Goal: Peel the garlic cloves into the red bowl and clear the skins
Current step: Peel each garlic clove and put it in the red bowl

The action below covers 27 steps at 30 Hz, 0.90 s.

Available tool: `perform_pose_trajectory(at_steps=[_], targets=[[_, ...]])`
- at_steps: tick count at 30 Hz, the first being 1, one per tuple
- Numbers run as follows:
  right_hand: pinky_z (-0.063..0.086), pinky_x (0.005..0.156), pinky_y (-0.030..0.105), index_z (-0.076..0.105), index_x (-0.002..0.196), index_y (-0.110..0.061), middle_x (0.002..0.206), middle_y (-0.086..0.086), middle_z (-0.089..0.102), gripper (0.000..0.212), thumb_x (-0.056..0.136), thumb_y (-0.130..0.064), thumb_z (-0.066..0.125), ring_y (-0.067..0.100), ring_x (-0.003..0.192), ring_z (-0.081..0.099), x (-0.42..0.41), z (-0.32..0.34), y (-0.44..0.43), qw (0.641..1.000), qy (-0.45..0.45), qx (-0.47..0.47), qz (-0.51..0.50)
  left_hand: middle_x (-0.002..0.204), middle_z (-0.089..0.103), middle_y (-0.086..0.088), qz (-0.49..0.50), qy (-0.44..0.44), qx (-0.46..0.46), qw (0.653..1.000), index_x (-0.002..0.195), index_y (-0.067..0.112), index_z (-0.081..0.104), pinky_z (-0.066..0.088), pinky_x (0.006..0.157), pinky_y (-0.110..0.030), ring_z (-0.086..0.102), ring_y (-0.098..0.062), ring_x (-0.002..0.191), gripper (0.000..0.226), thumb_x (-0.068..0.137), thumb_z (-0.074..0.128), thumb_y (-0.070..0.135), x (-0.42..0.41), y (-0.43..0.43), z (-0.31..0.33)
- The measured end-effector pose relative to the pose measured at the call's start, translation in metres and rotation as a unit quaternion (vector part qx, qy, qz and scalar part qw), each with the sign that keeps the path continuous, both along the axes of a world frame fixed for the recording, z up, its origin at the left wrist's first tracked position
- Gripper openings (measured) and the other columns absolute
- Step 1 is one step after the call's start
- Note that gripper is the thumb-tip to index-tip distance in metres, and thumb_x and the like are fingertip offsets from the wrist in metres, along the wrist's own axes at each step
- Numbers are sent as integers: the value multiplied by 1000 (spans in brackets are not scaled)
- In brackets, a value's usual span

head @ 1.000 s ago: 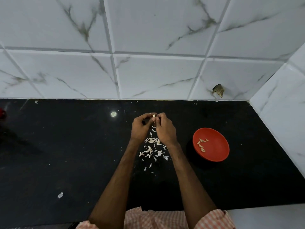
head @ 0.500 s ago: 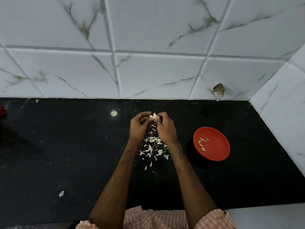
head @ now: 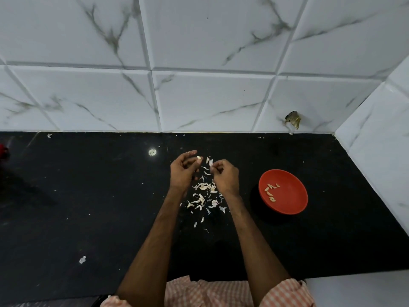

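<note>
The 2 hands are held close together above the black counter [head: 88, 196], a little apart from each other. The left hand [head: 182, 171] holds a garlic clove [head: 199, 160]; its fingers [head: 192, 163] are curled and pinch the clove at the tips, so the pale clove sticks out toward the right hand. The right hand [head: 225, 177] has its fingers [head: 219, 163] pressed together on a thin piece of skin [head: 210, 162], which stands up just beside the clove. I cannot tell if this skin touches the clove. Under the hands, a heap of loose skins [head: 203, 196] lies on the counter between the wrists. The red bowl [head: 290, 196] stands to the right, apart from the hands, with a few peeled cloves [head: 271, 191] on its left part.
</note>
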State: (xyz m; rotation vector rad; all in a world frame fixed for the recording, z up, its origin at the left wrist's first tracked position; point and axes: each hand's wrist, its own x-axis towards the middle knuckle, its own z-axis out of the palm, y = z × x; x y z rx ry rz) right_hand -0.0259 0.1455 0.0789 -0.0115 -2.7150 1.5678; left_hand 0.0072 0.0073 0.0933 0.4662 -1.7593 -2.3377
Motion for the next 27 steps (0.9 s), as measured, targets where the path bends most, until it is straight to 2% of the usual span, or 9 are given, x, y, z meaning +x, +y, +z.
perform_pose_trajectory(at_steps=[4, 6, 9, 11, 15, 17, 21, 24, 27], targets=[[58, 68, 41, 72, 82, -10, 71, 2, 71, 26, 98, -30, 65, 17, 65, 68, 3, -11, 1, 998, 17, 65, -20, 91, 71, -3, -4, 9, -51, 999, 121, 6, 63, 47, 47, -20, 61, -12, 66, 40, 84, 76, 1, -1, 1, -1], [59, 67, 40, 73, 82, -9, 70, 0, 70, 24, 97, -26, 67, 12, 64, 67, 4, -12, 2, 998, 15, 58, -29, 90, 71, -3, -3, 12, -80, 997, 120, 7, 64, 47, 47, -21, 62, -13, 68, 41, 82, 78, 1, -2, 2, -3], [61, 71, 32, 68, 88, -10, 80, -2, 71, 8, 89, -12, 76, 11, 74, 70, 6, -10, 4, 999, -4, -8, -37, 90, 72, -3, -2, 19, -114, 993, 119, 7, 63, 48, 48, -20, 65, -9, 69, 42, 81, 79, 0, -2, 5, -3], [63, 73, 34, 65, 90, -16, 84, 0, 71, 18, 86, -3, 77, 15, 80, 72, 5, -8, 6, 997, -24, -57, -50, 91, 73, -3, -2, 26, -140, 990, 118, 9, 64, 49, 52, -18, 67, -9, 72, 43, 79, 80, 0, -3, 8, -3], [62, 75, 41, 71, 92, -12, 82, 1, 73, 4, 90, -12, 75, 15, 76, 72, 5, -13, 13, 999, -19, -19, -23, 90, 75, -2, 2, 34, -183, 982, 115, 14, 65, 50, 58, -18, 67, -8, 73, 42, 78, 83, 2, -4, 12, -4], [61, 75, 44, 73, 92, -11, 80, 2, 73, 10, 94, -20, 71, 15, 74, 71, 6, -15, 17, 999, -26, 28, 4, 89, 75, -1, 5, 37, -209, 977, 113, 13, 66, 52, 64, -18, 67, -5, 72, 42, 76, 84, 3, -4, 15, -4], [58, 85, 35, 70, 106, -8, 104, 6, 74, 23, 94, -28, 72, 16, 94, 70, 9, -12, 25, 989, -65, 118, 61, 88, 74, 0, 1, 47, -257, 965, 112, 12, 67, 53, 69, -18, 67, -5, 73, 43, 74, 86, 5, -3, 23, -4], [56, 90, 32, 63, 121, -8, 114, 8, 71, 33, 93, -22, 73, 17, 101, 68, 9, -11, 31, 986, -96, 117, 69, 87, 73, 0, -5, 54, -287, 956, 111, 12, 67, 51, 67, -16, 65, -4, 70, 43, 73, 87, 6, -3, 28, -5], [52, 102, 37, 54, 136, -9, 131, 9, 64, 48, 93, -19, 72, 21, 121, 62, 4, -12, 36, 986, -105, 112, 68, 85, 74, 3, -9, 55, -302, 952, 111, 14, 67, 54, 69, -21, 68, -11, 74, 43, 74, 86, 6, -3, 32, -7]])
